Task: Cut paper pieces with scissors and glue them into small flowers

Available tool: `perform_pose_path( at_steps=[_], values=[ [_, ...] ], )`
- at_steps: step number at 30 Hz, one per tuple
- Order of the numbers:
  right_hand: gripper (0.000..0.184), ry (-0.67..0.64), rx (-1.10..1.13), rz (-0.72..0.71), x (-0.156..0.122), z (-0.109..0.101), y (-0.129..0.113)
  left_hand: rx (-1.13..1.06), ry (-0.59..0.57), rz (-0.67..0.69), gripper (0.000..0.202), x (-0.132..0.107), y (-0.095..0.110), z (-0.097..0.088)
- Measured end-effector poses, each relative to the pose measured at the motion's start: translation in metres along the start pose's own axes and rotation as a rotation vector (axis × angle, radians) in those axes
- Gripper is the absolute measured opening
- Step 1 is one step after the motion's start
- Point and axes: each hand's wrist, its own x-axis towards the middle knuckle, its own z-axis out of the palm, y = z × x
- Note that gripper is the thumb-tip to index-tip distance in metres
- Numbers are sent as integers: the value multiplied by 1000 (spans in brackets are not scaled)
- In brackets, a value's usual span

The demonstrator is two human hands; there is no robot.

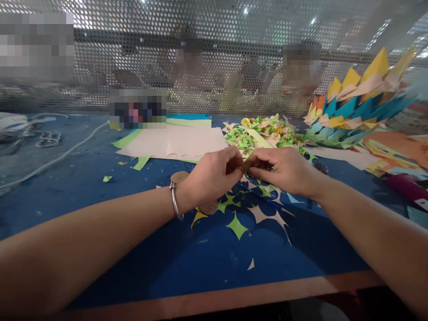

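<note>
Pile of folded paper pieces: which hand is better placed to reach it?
Probably the right hand: it lies directly before the pile, while the left hand is further aside. Both pinch one small piece.

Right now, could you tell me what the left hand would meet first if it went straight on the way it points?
The left hand points rightward at the right hand. It would first meet the small piece pinched between the two, then probably the right hand itself.
</note>
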Motion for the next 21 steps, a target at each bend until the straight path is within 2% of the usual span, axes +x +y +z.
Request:
perform_pose_path(
  at_steps=[8,21],
  values=[
    [12,13,-34,-22,-1,-1,-1,-58,35,-27,4,3,-1,-2],
    [11,-28,30,-6,-1,3,1,-238,-106,-97,9,3,-6,-5]
  ],
)
